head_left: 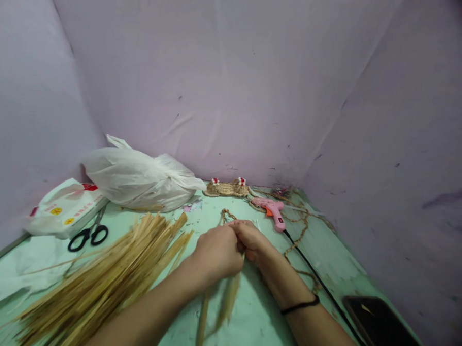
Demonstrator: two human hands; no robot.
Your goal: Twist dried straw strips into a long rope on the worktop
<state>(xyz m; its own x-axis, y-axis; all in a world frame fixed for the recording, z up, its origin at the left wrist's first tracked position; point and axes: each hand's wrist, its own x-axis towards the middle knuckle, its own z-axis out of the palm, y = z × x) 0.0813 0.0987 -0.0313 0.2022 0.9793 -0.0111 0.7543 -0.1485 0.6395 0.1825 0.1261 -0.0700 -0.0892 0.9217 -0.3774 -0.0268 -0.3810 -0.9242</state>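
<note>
My left hand [219, 251] is closed in a fist over the middle of the table, pressed against my right hand [249, 239], whose fingers are pinched together. Both grip dried straw strands between them; the exact hold is hidden by the fingers. A twisted straw cord [227, 214] pokes out beyond the knuckles. Loose straw ends [230, 299] hang below the hands toward me, and one longer strip [202, 321] runs down beside them. Left of my forearm lies a thick bundle of dried straw strips [105, 275].
Black-handled scissors [89, 238], a white box in plastic [68, 208] and a white plastic bag [141, 181] lie left. A woven straw piece with beaded flowers [227, 189] rests at the wall. Right are a pink glue gun [272, 209], its black cable [314, 273], twisted cord [303, 231] and a phone [387, 331].
</note>
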